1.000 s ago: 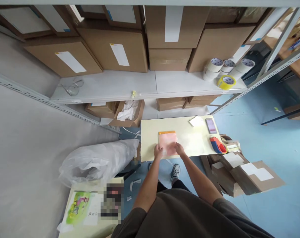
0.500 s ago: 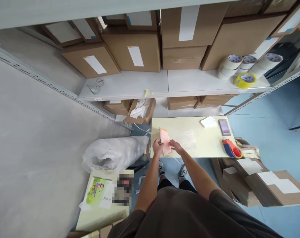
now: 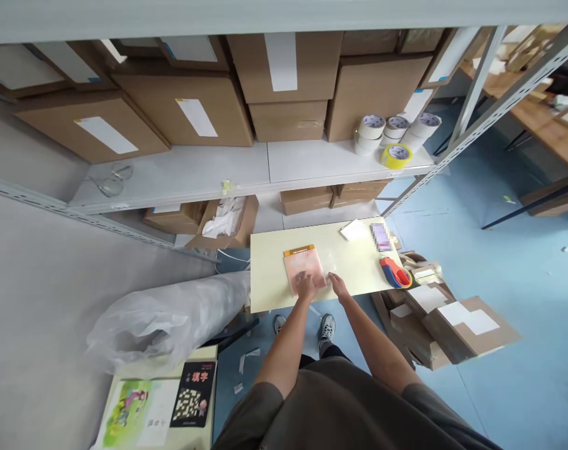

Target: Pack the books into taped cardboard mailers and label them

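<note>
A pink book with an orange band along its top lies flat on the pale yellow table. My left hand rests on the lower part of its cover, fingers bent a little apart. To the right of the book is a thin clear plastic bag, hard to make out against the tabletop. My right hand is at the bag's near edge, thumb and fingers pinched together on it. Its fingertips are close to the book's right side.
A red and blue tape dispenser, a purple stack and white cards lie at the table's right. Tape rolls and cartons fill the shelf. Plastic wrap stands left; flattened cartons lie right.
The book was held up at a slant between both hands; now it lies flat on the table under my left hand. My right hand has moved off it to the bag. The view has shifted right.
</note>
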Action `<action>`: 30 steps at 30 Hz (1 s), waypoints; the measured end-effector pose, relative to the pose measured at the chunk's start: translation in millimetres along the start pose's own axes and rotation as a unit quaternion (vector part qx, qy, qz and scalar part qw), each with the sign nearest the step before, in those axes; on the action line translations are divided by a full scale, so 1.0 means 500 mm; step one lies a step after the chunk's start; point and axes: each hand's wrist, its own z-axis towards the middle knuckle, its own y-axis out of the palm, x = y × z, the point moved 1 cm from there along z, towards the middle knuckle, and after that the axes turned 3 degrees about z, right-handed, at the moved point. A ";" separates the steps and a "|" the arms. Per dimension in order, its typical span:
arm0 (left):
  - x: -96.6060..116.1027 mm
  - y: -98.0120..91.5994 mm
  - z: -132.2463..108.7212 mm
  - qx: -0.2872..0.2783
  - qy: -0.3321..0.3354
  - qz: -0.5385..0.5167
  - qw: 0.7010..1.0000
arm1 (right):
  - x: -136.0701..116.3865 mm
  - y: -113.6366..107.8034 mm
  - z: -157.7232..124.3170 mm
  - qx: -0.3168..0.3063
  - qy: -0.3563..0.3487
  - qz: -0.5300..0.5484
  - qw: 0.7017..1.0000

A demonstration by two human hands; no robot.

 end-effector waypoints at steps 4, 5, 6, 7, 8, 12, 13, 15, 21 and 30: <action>-0.044 -0.007 -0.013 0.050 0.004 -0.044 0.998 | -0.019 0.014 0.030 -0.028 -0.025 -0.017 0.999; -0.058 -0.017 -0.018 0.075 -0.008 -0.059 0.995 | -0.021 0.024 0.035 -0.044 -0.019 -0.019 0.999; -0.073 -0.028 -0.024 0.103 -0.032 -0.072 0.992 | -0.022 0.033 0.039 -0.059 -0.013 -0.021 0.998; -0.089 -0.040 -0.031 0.127 -0.064 -0.085 0.986 | -0.022 0.043 0.042 -0.072 -0.008 -0.025 0.997; -0.105 -0.050 -0.037 0.142 -0.097 -0.101 0.980 | -0.022 0.050 0.044 -0.079 -0.003 -0.030 0.996; -0.155 -0.082 -0.061 0.103 -0.161 -0.213 0.958 | -0.014 0.072 0.042 -0.067 0.024 -0.029 0.997; -0.163 -0.090 -0.064 0.091 -0.161 -0.247 0.951 | -0.012 0.078 0.040 -0.064 0.032 -0.028 0.997; -0.179 -0.110 -0.069 0.087 -0.168 -0.305 0.933 | -0.010 0.095 0.034 -0.065 0.039 -0.031 0.997; -0.227 -0.223 -0.078 0.148 -0.191 -0.354 0.903 | -0.002 0.211 -0.001 -0.159 0.053 0.024 0.986; -0.120 -0.264 -0.096 0.161 -0.069 -0.207 0.963 | -0.001 0.296 -0.020 -0.124 0.088 0.031 0.988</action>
